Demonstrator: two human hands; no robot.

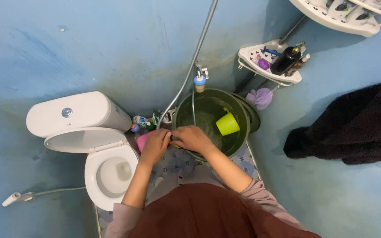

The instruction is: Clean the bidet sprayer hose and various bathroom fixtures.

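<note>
Both my hands meet at the near rim of a dark green bucket (243, 128) with water in it. My left hand (154, 145) and my right hand (193, 139) are closed together around a small object I cannot make out, over the bucket's near-left edge. A lime green cup (228, 124) floats inside the bucket. A pink thing (142, 141) shows just left of my left hand.
A white toilet (104, 169) with its lid up stands at left, a hand sprayer (16, 198) beside it. A tap (200, 78) hangs over the bucket. Corner shelves (265, 61) hold bottles; a purple sponge (261, 98) hangs below. Dark cloth (353, 125) hangs at right.
</note>
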